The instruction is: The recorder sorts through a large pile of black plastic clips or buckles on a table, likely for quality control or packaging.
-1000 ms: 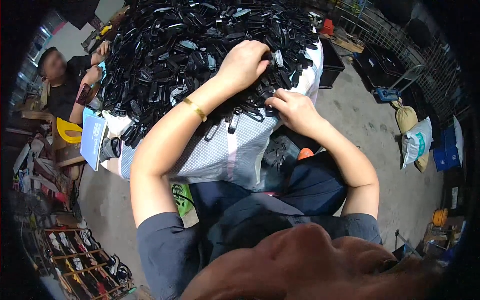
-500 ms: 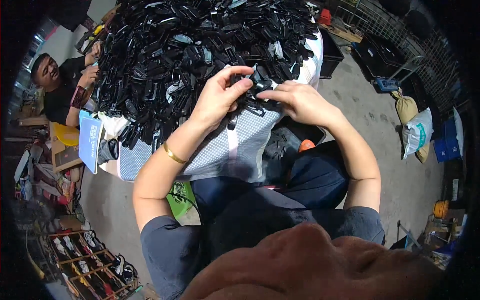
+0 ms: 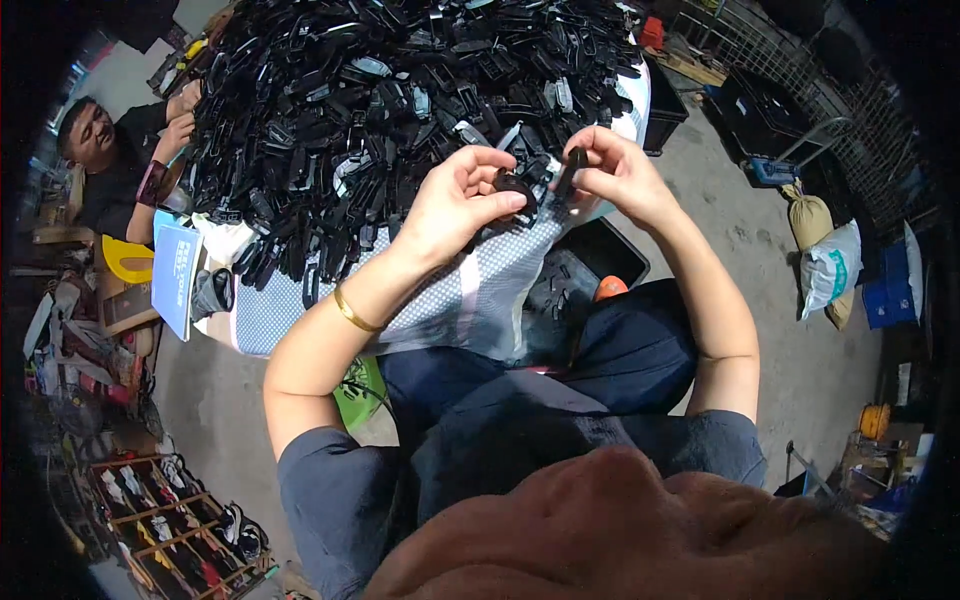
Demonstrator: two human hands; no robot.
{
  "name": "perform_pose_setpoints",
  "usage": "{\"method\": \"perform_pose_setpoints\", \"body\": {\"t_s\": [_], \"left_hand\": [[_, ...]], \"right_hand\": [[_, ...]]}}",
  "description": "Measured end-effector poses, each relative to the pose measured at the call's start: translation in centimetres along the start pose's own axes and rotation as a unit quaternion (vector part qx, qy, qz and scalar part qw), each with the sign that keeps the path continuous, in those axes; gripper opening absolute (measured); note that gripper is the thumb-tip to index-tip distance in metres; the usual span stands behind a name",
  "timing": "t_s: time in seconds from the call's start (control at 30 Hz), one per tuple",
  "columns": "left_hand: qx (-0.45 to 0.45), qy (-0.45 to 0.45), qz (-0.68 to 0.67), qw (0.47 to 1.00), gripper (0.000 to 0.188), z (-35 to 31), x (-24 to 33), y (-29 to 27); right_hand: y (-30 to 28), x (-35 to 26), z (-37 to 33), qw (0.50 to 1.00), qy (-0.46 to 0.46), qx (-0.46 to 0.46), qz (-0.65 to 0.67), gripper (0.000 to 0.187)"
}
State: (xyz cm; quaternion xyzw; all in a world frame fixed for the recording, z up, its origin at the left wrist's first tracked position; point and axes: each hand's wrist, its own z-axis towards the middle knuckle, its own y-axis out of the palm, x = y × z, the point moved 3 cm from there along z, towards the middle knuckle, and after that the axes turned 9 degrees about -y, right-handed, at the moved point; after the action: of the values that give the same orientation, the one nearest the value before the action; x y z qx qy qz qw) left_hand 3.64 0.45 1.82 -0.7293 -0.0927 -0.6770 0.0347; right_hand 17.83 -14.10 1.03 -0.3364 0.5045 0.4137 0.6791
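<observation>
A large heap of small black plastic parts (image 3: 330,120), some of them grey, covers the table in front of me. At its near edge my left hand (image 3: 445,205) pinches a curved black plastic part (image 3: 517,190) between thumb and fingers. Just to the right, my right hand (image 3: 628,182) grips a slim, upright black plastic piece (image 3: 571,174). A small gap separates the two pieces. Beneath my hands the patterned grey-white cloth (image 3: 425,310) hangs over the table's edge. The exact kind of both parts is too small to tell.
A black crate (image 3: 632,262) with dark parts stands below the table by my right knee. A green container (image 3: 362,395) sits below my left forearm. Across to the left, another person's hand (image 3: 178,132) is at the heap, near a blue booklet (image 3: 178,275). Sacks (image 3: 830,260) lie at right.
My hands have moved apart from their close position over the heap's edge. My right hand has lifted and turned, now showing a slim black piece; my left has shifted slightly right.
</observation>
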Motion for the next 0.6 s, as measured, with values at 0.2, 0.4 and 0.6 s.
{"method": "perform_pose_setpoints", "body": {"t_s": [0.2,0.4,0.6], "left_hand": [[0.012,0.031,0.03,0.999,0.031,-0.3,0.1,0.5],[0.065,0.089,-0.031,0.993,0.032,-0.6,0.8,0.9],[0.087,0.088,0.034,0.992,0.033,-0.6,0.6,0.0]], "right_hand": [[3.3,-2.1,-0.8,0.979,-0.001,0.058,0.196,0.045],[4.4,-1.3,-1.1,0.953,0.052,0.092,0.283,0.032],[4.6,-0.5,-1.2,0.976,0.064,0.081,0.193,0.029]]}}
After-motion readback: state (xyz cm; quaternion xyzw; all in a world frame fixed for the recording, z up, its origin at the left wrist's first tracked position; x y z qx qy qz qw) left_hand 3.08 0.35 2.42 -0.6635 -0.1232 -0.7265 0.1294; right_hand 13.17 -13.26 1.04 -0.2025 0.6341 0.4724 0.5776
